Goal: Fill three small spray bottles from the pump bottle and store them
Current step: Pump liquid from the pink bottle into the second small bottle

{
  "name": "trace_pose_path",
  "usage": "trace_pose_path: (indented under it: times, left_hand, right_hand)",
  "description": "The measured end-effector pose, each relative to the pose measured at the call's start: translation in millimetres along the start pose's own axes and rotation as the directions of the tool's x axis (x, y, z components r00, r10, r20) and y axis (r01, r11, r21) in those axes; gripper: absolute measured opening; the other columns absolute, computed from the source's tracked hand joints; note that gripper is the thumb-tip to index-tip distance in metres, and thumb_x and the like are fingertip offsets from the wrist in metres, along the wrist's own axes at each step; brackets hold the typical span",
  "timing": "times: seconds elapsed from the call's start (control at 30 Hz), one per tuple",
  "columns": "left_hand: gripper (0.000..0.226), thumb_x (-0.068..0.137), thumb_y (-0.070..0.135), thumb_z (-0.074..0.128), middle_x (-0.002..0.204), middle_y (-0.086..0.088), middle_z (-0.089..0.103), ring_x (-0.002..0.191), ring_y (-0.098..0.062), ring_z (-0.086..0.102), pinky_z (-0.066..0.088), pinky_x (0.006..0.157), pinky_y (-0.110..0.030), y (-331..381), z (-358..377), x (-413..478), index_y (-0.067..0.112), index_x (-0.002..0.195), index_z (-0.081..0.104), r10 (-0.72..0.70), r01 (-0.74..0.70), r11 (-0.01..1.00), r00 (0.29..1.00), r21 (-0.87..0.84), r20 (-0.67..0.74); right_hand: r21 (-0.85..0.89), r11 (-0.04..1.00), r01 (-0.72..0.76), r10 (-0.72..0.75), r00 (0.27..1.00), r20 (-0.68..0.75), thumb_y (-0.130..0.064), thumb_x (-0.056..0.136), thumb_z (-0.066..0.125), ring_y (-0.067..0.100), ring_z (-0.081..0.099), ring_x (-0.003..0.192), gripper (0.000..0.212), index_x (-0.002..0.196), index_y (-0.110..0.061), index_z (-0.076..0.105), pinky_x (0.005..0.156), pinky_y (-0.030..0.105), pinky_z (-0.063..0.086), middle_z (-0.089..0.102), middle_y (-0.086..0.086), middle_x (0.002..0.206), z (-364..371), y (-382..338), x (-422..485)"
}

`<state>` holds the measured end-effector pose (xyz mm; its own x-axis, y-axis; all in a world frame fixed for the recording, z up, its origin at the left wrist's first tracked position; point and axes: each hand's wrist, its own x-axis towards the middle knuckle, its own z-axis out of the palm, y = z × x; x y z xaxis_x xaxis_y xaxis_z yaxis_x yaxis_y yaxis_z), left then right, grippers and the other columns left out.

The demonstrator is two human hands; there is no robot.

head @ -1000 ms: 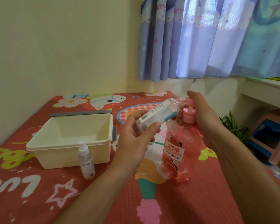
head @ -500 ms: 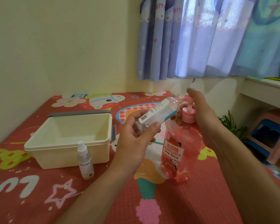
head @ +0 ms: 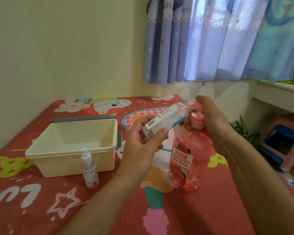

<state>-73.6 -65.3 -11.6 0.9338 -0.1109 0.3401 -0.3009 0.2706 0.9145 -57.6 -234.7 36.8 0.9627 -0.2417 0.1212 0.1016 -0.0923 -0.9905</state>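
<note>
Head view shows pump bottle (head: 185, 155) on red mat (head: 210, 209) (curtains (head: 202, 39) behind)

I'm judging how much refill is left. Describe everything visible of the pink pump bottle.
The pump bottle is translucent pink plastic, with an opaque pink collar and pump head and a front label picturing citrus slices. It stands upright on the red patterned mat and looks well filled. The right hand wraps over its pump head; a small clear bottle tilts toward the nozzle.
</note>
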Motion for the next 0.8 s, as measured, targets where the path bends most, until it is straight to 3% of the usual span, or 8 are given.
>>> trace_pose_path:
  times: [0.13, 0.3, 0.47, 0.6, 0.7, 0.8]
  left_hand:
    - [0.031, 0.082, 0.018, 0.071, 0.103, -0.008, 0.069, 0.088, -0.016, 0.069, 0.052, 0.064, -0.016, -0.7, -1.5, -0.6, 0.035, 0.105, 0.058, -0.004, 0.004, 1.0, 1.0, -0.004, -0.007]
    - [0.035, 0.081, 0.022, 0.071, 0.107, -0.01, 0.069, 0.087, -0.013, 0.069, 0.052, 0.065, -0.017, 0.3, -0.7, -1.0, 0.032, 0.111, 0.057, -0.005, 0.005, 1.0, 1.0, 0.002, 0.011]
    - [0.031, 0.083, 0.018, 0.071, 0.106, -0.009, 0.069, 0.089, -0.016, 0.069, 0.053, 0.065, -0.017, -0.9, -1.4, -1.1, 0.034, 0.107, 0.058, -0.009, 0.009, 1.0, 1.0, -0.009, 0.002]
    - [0.032, 0.081, 0.019, 0.072, 0.107, -0.012, 0.068, 0.093, -0.023, 0.068, 0.053, 0.065, -0.017, -1.3, -1.9, -0.9, 0.034, 0.107, 0.059, -0.005, 0.005, 1.0, 1.0, -0.005, 0.002]
    - [0.033, 0.082, 0.018, 0.071, 0.107, -0.009, 0.068, 0.088, -0.015, 0.069, 0.052, 0.065, -0.017, -0.9, -1.2, -0.2, 0.031, 0.11, 0.058, 0.002, -0.002, 1.0, 1.0, -0.004, 0.012]
    - [0.032, 0.084, 0.017, 0.07, 0.107, -0.009, 0.069, 0.087, -0.013, 0.069, 0.052, 0.065, -0.016, -1.3, -1.1, -0.4, 0.032, 0.109, 0.058, -0.002, 0.002, 1.0, 1.0, -0.007, 0.004]
  right_hand:
    - [-0.024, 1.0, 0.017, -0.016, 1.0, 0.011, -0.045, 0.097, 0.037, 0.011, 0.054, 0.042, 0.055, 0.06, -0.011, 0.058, 0.052, 0.032, 0.035, 0.059, 0.009, 0.052, -0.4, -0.5, -1.2]
    - [0.026, 1.0, -0.011, 0.01, 1.0, 0.01, -0.059, 0.093, 0.041, 0.017, 0.056, 0.051, 0.063, 0.055, -0.013, 0.062, 0.061, 0.034, 0.039, 0.062, 0.013, 0.061, 0.4, -0.1, -2.1]
    - [-0.015, 1.0, 0.015, -0.015, 1.0, 0.005, -0.045, 0.097, 0.037, 0.014, 0.055, 0.045, 0.054, 0.06, -0.012, 0.059, 0.051, 0.031, 0.035, 0.06, 0.012, 0.056, 0.0, -0.7, -0.7]
    - [0.018, 1.0, 0.006, -0.006, 1.0, -0.002, -0.05, 0.096, 0.04, 0.016, 0.056, 0.048, 0.057, 0.055, -0.015, 0.06, 0.051, 0.031, 0.035, 0.06, 0.011, 0.056, 0.8, 0.2, -1.9]
    - [0.026, 0.999, -0.018, 0.018, 1.0, 0.007, -0.056, 0.093, 0.041, 0.018, 0.056, 0.05, 0.061, 0.054, -0.014, 0.061, 0.051, 0.03, 0.037, 0.061, 0.013, 0.058, 0.4, -0.3, -1.0]
    - [-0.018, 1.0, 0.002, -0.002, 1.0, 0.008, -0.046, 0.097, 0.037, 0.013, 0.056, 0.044, 0.055, 0.06, -0.012, 0.059, 0.05, 0.03, 0.035, 0.061, 0.012, 0.056, 0.7, -1.4, 0.7]
